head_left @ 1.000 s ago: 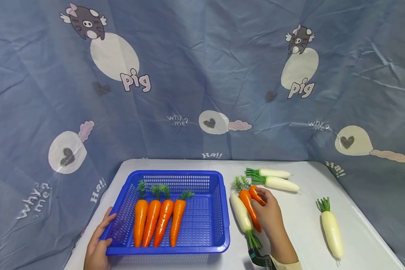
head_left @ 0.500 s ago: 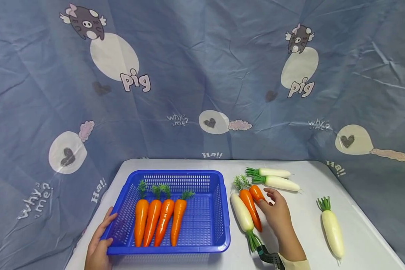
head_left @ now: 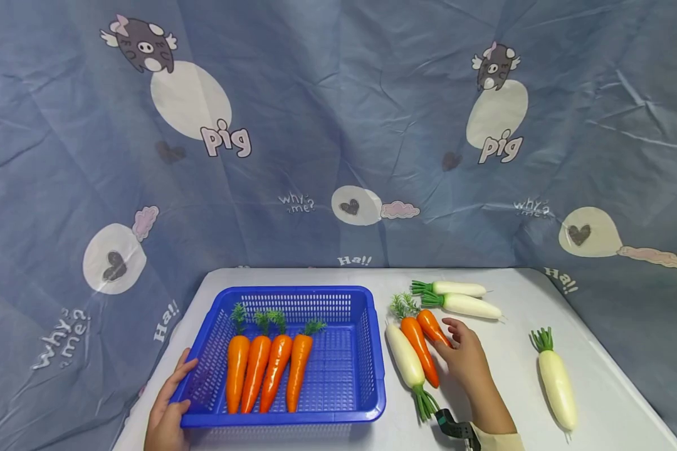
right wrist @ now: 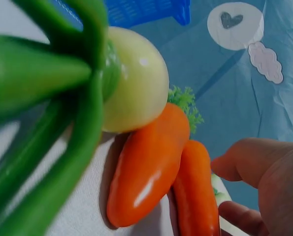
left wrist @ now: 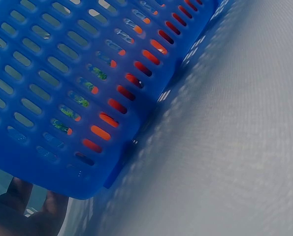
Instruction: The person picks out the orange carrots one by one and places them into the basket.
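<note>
My left hand grips the left side of a blue plastic basket, fingertips and thumb at its rim; in the left wrist view the fingers show at the basket's lower corner. Several carrots lie side by side inside, leafy tops to the back. On the table right of the basket, two more carrots lie beside a white radish. Right beside the smaller carrot is my right hand, thumb and fingertips along its right edge, fingers loosely bent.
Two white radishes lie at the table's back right, green stems toward the left. Another radish lies near the right edge. A printed blue cloth hangs behind the white table.
My right hand has shifted right and slightly toward the front, from over the smaller carrot to its side, uncovering more of it. My left hand stays at the basket's rim.
</note>
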The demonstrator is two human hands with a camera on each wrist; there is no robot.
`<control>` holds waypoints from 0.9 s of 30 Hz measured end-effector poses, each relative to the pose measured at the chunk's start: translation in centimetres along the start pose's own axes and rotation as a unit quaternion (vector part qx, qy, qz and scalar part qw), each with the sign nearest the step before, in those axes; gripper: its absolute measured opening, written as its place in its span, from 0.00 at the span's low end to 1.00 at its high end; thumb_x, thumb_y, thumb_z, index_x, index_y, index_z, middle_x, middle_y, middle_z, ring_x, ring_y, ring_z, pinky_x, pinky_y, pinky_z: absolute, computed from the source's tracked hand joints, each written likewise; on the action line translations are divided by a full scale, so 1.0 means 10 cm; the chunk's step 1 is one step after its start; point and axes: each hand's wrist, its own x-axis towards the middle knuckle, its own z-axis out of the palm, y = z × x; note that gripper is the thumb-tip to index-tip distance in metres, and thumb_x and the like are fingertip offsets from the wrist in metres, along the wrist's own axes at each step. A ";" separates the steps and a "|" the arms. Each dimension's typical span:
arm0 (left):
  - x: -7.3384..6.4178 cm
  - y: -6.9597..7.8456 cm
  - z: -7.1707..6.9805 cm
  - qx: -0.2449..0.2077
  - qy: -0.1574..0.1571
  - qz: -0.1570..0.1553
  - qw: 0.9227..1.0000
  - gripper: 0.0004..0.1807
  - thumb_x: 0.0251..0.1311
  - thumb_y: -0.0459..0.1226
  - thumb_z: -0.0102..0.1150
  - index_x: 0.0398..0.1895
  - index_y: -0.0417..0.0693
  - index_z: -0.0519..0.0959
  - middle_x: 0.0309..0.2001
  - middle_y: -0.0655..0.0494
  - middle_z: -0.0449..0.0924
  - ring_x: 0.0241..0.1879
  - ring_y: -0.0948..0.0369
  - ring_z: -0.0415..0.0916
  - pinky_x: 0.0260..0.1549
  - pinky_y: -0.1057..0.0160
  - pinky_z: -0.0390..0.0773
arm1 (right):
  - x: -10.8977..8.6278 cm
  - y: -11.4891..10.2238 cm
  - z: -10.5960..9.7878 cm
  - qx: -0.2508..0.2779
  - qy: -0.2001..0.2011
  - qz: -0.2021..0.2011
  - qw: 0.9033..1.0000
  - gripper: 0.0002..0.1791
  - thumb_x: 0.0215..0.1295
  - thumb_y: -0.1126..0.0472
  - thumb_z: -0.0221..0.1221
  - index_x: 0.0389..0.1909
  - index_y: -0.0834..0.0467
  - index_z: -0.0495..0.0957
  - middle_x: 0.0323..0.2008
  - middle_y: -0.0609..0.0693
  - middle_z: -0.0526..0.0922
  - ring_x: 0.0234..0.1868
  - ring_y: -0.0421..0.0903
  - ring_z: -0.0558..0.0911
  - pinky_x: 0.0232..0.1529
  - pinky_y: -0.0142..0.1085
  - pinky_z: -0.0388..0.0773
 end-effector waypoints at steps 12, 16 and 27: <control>0.01 -0.02 -0.02 0.004 -0.008 0.000 1.000 0.43 0.57 0.21 0.28 0.81 0.44 0.60 0.85 0.72 0.41 0.85 0.57 0.28 0.79 0.39 0.31 | 0.05 0.16 0.04 -0.069 -0.010 -0.012 0.997 0.34 0.65 0.63 0.65 0.72 0.60 0.71 0.64 0.71 0.77 0.67 0.70 0.75 0.66 0.65 0.71; 0.02 -0.03 -0.03 -0.001 -0.010 0.003 1.000 0.44 0.56 0.20 0.28 0.80 0.44 0.61 0.85 0.71 0.40 0.85 0.56 0.28 0.79 0.38 0.31 | 0.05 0.18 0.06 -0.093 -0.006 -0.021 0.995 0.31 0.65 0.63 0.65 0.70 0.60 0.73 0.60 0.68 0.81 0.62 0.66 0.79 0.62 0.64 0.74; 0.03 -0.03 -0.03 -0.014 -0.015 0.004 1.000 0.45 0.54 0.19 0.27 0.81 0.43 0.60 0.85 0.70 0.40 0.85 0.56 0.28 0.79 0.38 0.33 | 0.05 0.17 0.08 -0.104 -0.008 -0.011 0.995 0.29 0.66 0.62 0.64 0.69 0.59 0.75 0.59 0.63 0.83 0.57 0.61 0.83 0.57 0.59 0.79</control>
